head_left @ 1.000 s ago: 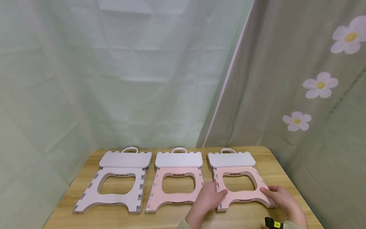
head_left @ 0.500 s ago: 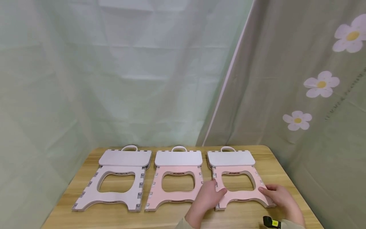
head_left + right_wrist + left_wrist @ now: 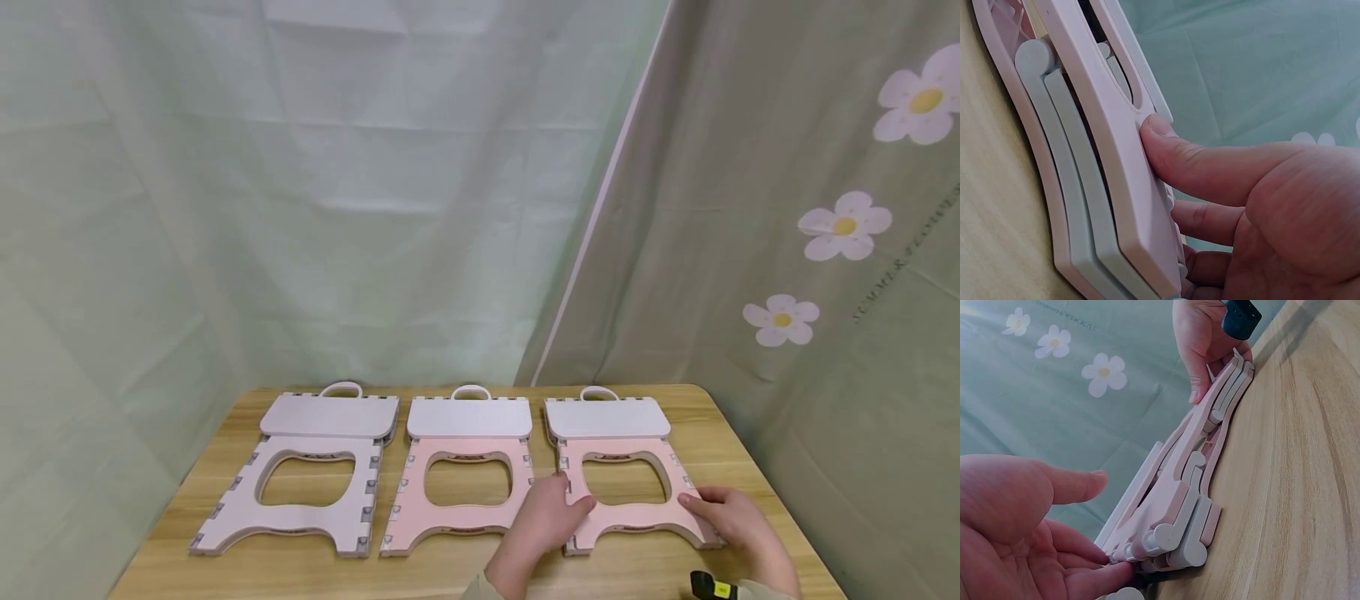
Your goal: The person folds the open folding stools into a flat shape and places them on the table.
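A folded step stool (image 3: 628,514) with pink legs and a white top lies flat at the right of the table in the head view. My left hand (image 3: 542,521) is at its left leg. In the left wrist view the fingers (image 3: 1088,575) touch the stool's hinged side, while the thumb stands raised off it. My right hand (image 3: 738,523) holds the lower right leg. The right wrist view shows that thumb (image 3: 1175,153) pressed on the pink face and the fingers against the side edge, partly hidden behind the stool.
A second pink-and-white folded stool (image 3: 456,517) lies in the middle, close by my left hand. Further left is an all-white folded stool (image 3: 300,518). All are on a wooden table (image 3: 420,579), with green curtains (image 3: 375,208) behind and beside it.
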Available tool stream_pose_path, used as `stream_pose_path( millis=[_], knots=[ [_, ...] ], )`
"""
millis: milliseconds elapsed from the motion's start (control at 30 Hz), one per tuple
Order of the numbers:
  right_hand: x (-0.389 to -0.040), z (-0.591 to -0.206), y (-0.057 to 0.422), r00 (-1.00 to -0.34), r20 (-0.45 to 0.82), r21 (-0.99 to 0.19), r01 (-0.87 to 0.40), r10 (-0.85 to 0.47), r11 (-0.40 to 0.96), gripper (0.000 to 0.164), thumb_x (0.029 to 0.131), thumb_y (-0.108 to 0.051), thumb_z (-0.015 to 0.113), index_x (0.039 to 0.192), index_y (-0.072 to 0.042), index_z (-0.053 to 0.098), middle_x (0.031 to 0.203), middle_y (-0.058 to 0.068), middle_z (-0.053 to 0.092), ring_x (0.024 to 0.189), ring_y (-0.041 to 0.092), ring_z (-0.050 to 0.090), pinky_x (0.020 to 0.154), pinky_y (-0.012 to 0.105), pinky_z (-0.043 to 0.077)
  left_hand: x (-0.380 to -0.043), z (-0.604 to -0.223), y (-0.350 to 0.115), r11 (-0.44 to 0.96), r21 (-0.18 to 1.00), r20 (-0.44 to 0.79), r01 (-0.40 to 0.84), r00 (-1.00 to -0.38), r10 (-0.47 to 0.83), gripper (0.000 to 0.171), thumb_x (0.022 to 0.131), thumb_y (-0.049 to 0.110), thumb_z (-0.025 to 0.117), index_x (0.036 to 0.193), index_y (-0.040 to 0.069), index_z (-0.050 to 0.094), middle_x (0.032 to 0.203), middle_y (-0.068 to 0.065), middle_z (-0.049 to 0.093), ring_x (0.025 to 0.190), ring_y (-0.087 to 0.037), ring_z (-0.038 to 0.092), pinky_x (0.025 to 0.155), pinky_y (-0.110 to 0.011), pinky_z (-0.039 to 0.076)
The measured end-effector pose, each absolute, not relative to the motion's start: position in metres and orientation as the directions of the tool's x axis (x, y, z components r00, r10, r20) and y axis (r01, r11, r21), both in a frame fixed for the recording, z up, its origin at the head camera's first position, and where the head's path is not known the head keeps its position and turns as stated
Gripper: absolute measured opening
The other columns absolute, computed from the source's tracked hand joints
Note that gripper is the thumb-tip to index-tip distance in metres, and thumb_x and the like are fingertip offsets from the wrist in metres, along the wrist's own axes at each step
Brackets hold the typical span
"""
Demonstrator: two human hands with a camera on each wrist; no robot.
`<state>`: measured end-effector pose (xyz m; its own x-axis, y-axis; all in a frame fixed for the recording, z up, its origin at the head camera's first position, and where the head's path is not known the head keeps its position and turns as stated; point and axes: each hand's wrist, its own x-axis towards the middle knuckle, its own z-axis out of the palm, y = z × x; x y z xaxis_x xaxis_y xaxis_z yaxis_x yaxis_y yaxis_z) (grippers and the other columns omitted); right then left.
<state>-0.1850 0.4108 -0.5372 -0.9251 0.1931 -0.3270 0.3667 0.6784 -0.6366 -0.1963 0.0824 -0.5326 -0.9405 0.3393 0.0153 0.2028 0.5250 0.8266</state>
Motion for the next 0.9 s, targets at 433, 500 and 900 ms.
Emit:
stream_pose_path(
  millis=[433,500,900],
  knots=[
    [-0.1841,-0.5361,0.4099,-0.924,-0.327,-0.651,0.374,0.200,0.661,0.090,0.094,-0.059,0.076,0.137,0.018,0.057,0.134,0.038,0.060,0.115,0.042,0.060,0.099,0.059,0.048,-0.1964,-0.5315,0.0804,0.519,0.823,0.046,0.232,-0.937,0.346,0.054,0.098,0.035,0.076,0.121,-0.014,0.070,0.118,-0.028,0.073,0.113,-0.041,0.070,0.093,-0.051,0.058],
    [-0.1846,-0.5365,0.4105,-0.922,-0.330,-0.648,0.378,0.203,0.662,0.093,0.093,-0.061,0.076,0.138,0.018,0.056,0.137,0.039,0.059,0.118,0.045,0.059,0.100,0.061,0.048,-0.1961,-0.5308,0.0803,0.513,0.827,0.044,0.229,-0.937,0.346,0.054,0.098,0.035,0.077,0.121,-0.014,0.070,0.119,-0.028,0.073,0.113,-0.041,0.070,0.093,-0.051,0.058],
    [-0.1853,-0.5370,0.4129,-0.927,-0.316,-0.644,0.365,0.200,0.673,0.094,0.093,-0.062,0.075,0.141,0.016,0.054,0.142,0.040,0.055,0.124,0.049,0.056,0.103,0.064,0.045,-0.1970,-0.5261,0.0811,0.520,0.830,0.007,0.200,-0.937,0.349,0.064,0.099,0.036,0.075,0.135,-0.016,0.063,0.133,-0.031,0.067,0.127,-0.045,0.064,0.104,-0.054,0.053]
  ],
)
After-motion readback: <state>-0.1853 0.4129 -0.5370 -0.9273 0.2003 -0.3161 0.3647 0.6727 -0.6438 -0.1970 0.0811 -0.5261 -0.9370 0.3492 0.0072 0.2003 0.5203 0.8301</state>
